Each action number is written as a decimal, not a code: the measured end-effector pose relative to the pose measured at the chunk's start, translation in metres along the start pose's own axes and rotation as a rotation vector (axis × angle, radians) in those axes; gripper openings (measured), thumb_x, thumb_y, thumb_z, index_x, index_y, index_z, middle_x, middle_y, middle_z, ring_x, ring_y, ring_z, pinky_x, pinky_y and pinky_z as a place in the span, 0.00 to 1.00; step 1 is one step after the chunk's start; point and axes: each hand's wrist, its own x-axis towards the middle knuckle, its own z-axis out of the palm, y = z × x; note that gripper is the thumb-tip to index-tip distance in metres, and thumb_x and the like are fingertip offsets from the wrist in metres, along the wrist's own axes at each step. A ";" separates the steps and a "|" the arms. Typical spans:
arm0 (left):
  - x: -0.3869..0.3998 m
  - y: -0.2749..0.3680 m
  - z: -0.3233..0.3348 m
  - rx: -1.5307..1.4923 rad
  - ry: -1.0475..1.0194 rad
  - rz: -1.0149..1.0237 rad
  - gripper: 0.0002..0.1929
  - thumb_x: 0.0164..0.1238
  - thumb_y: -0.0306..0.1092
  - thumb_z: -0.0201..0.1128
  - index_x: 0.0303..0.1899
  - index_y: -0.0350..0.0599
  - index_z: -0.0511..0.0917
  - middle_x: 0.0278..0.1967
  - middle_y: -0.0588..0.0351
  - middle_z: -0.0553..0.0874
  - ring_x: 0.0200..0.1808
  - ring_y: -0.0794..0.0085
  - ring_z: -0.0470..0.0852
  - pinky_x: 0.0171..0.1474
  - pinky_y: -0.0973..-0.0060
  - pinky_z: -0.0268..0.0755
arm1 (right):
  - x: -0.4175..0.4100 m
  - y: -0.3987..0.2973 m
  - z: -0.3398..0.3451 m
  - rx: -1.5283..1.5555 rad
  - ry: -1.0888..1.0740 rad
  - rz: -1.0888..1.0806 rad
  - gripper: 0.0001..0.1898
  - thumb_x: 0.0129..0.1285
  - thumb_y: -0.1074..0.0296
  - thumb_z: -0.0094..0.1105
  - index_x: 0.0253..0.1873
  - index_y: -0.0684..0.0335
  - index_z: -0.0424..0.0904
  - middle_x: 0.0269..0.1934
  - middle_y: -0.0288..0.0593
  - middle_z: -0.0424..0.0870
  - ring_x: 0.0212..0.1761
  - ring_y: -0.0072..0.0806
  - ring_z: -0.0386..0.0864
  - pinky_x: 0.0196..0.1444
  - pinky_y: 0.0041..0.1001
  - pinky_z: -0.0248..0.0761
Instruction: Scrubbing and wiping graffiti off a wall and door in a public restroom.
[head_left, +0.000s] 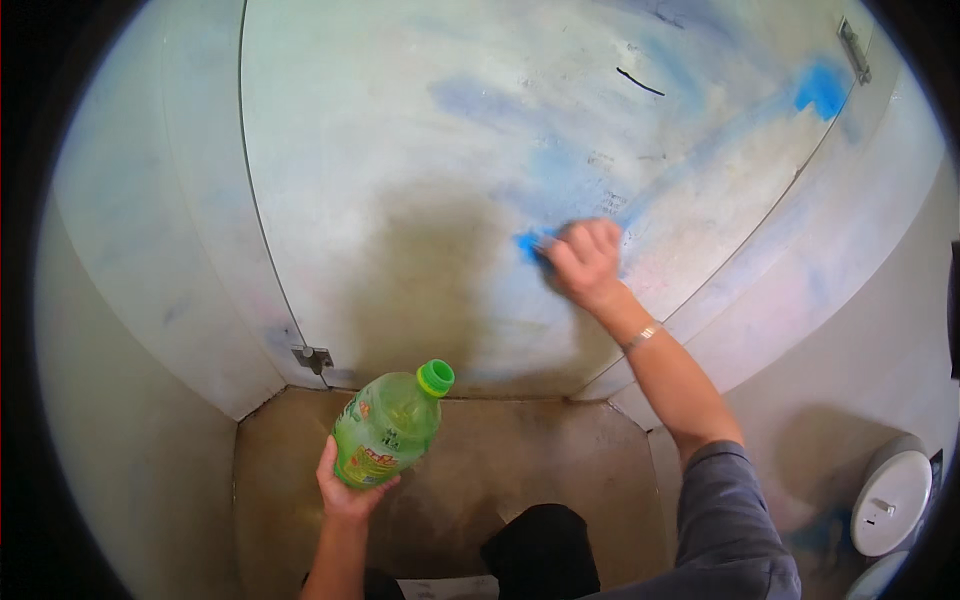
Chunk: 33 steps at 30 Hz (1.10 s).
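Observation:
My left hand (352, 491) grips a green plastic bottle (386, 431) around its lower part. The bottle is tilted, has a printed label, and its open mouth faces up without a cap. Up against the white door panel (337, 150) is my right hand (585, 259), its fingers curled and slightly blurred. Bright blue colour (531, 245) shows just left of those fingers. What the right hand may hold is hidden by the fingers and a dark shadow. Faint blue and purple smears spread over the door.
A bright blue patch (821, 90) marks the door near a metal latch (855, 51). A hinge (313, 358) sits at the door's lower left. White round dispensers (891, 504) hang on the right wall. Below is a brown floor (450, 442), with my dark-clothed knee (544, 551) above it.

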 end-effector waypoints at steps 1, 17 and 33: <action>-0.002 0.003 0.004 0.001 0.008 -0.013 0.26 0.58 0.58 0.47 0.54 0.52 0.68 0.50 0.53 0.74 0.47 0.57 0.74 0.33 0.58 0.75 | 0.014 -0.007 0.005 0.017 0.037 -0.016 0.06 0.45 0.70 0.58 0.30 0.55 0.72 0.23 0.35 0.67 0.29 0.28 0.68 0.34 0.28 0.59; -0.009 -0.006 0.014 -0.022 0.233 0.096 0.27 0.57 0.59 0.48 0.53 0.53 0.69 0.50 0.53 0.73 0.47 0.58 0.75 0.32 0.59 0.77 | -0.091 0.022 -0.017 0.040 -0.102 -0.011 0.05 0.47 0.70 0.55 0.29 0.54 0.70 0.24 0.35 0.65 0.28 0.28 0.67 0.35 0.27 0.60; 0.007 0.002 0.002 -0.118 -0.002 -0.021 0.27 0.58 0.58 0.46 0.56 0.55 0.65 0.55 0.53 0.69 0.53 0.55 0.70 0.37 0.50 0.74 | -0.045 0.031 -0.007 0.072 -0.062 0.013 0.05 0.43 0.68 0.55 0.27 0.54 0.69 0.25 0.37 0.64 0.30 0.30 0.67 0.34 0.30 0.59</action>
